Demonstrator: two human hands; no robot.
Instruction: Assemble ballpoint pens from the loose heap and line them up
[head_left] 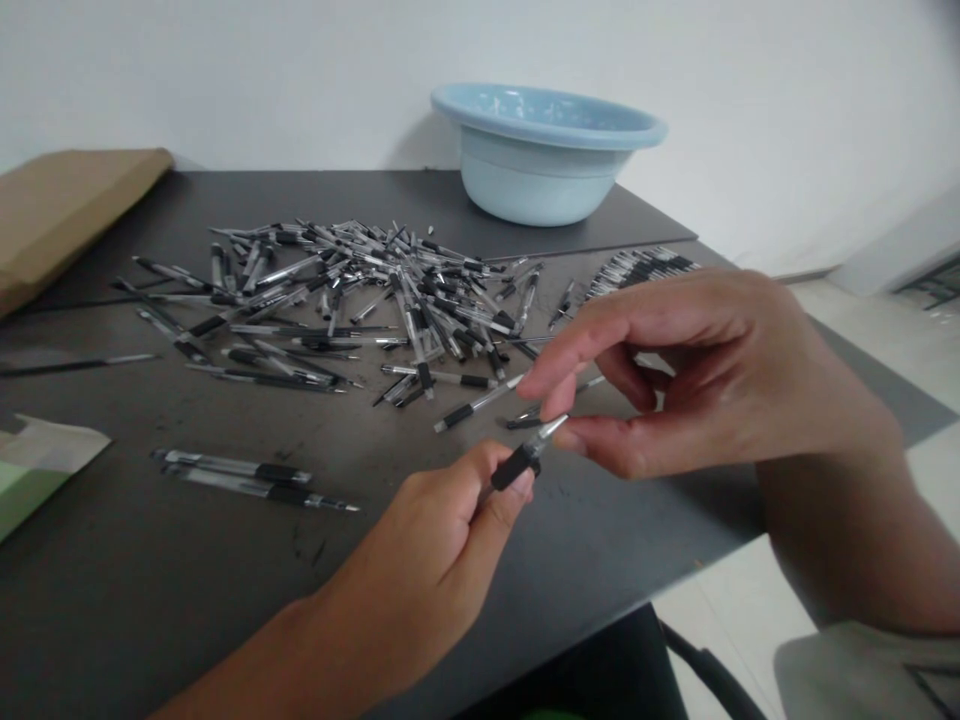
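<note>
My left hand point(457, 540) is closed around a pen point(516, 466) with a black rubber grip, pointing up and to the right. Its silver cone tip point(553, 427) sticks out past my left thumb and fingers. My right hand point(690, 370) has its thumb and fingertips pinched at that cone, the other fingers curled. On the table in front lies a loose heap of clear pens with black grips point(420, 300). Left of my left hand, two pens point(255, 482) lie side by side; the nearer one has a pointed tip showing.
A light blue basin point(540, 170) stands at the back of the dark table point(187, 600). Neatly lined-up pens point(641, 268) lie behind my right hand. At the left are a brown cardboard piece point(75, 200), a green and white packet point(45, 470) and a lone thin dark refill or pen point(82, 366).
</note>
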